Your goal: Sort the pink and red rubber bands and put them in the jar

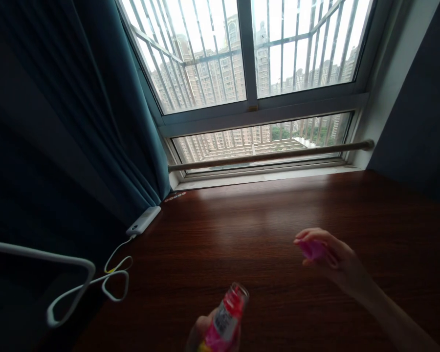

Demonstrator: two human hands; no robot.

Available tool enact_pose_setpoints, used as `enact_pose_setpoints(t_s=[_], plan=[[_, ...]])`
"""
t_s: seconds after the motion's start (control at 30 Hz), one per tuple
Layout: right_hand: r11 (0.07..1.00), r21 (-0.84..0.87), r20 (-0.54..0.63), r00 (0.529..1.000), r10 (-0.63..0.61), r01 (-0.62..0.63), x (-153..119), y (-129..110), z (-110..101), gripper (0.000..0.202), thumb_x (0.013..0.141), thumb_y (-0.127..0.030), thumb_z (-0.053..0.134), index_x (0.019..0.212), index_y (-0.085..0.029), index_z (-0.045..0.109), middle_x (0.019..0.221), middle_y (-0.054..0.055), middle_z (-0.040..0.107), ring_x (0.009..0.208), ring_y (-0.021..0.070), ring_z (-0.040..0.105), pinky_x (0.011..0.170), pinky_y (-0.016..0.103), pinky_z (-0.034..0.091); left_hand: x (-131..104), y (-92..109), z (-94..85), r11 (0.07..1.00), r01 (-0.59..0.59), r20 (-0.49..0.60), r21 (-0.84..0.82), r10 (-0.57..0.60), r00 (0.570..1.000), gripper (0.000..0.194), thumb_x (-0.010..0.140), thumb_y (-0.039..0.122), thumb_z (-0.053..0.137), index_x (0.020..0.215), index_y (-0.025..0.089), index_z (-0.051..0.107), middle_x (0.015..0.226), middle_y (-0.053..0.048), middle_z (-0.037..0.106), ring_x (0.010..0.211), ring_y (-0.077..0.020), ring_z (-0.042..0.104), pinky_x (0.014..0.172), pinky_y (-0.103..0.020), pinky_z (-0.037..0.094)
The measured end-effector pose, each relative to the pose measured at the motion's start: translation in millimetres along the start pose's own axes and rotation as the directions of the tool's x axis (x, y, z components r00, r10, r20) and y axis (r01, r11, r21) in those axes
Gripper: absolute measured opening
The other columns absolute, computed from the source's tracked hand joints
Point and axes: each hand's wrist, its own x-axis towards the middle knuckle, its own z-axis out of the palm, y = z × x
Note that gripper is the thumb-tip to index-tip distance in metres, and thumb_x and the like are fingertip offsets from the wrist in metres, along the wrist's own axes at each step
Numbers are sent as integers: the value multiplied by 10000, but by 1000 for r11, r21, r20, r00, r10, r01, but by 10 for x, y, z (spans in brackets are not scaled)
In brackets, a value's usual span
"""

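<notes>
Low in the view, my left hand (pixel 201 328) is wrapped round a clear glass bottle (pixel 225 318). The bottle tilts up and to the right, its mouth uncovered; red, pink and yellow contents show inside, and a pale printed label is on its side. To the right and farther forward, my right hand (pixel 332 256) pinches a small, soft-looking pink piece (pixel 313 249) between thumb and fingers, above the table. The two hands are well apart.
Both hands are over a dark reddish-brown wooden table (pixel 220 234). A white power bank (pixel 143 221) with a looped white cable (pixel 122 293) lies at the left edge, beside a blue curtain (pixel 124 122). A barred window and a horizontal rail (pixel 271 157) are behind the table.
</notes>
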Motion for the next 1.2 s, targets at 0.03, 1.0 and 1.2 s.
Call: enact_pose_setpoints(t_s=[0.03,1.0,1.2], plan=[[998,37,-71,996,50,-47,30,70,-6,294,707,-297,664,945,-222,510,1065,80,566,903,205,603,733,288,510,14,53,-35,1000,16,2,-15,-16,1000,500,681,570,542,943,148,597,633,-62,631,517,-162,572,503,-269,441],[996,83,320,946,-41,15,1401,973,1972,467,753,-242,599,1205,-185,493,719,0,613,567,95,534,535,207,437,1455,784,-1849,-96,-130,151,987,832,535,344,725,168,556,1067,211,563,1054,-50,574,1020,-233,486,930,-389,375],[948,312,369,927,-64,-58,1541,1167,2473,541,736,-293,628,1244,-188,472,674,-12,598,542,87,515,500,195,419,1415,777,-1849,-162,-28,152,986,835,529,408,731,131,536,1127,227,540,1053,-58,560,991,-244,467,900,-398,394]])
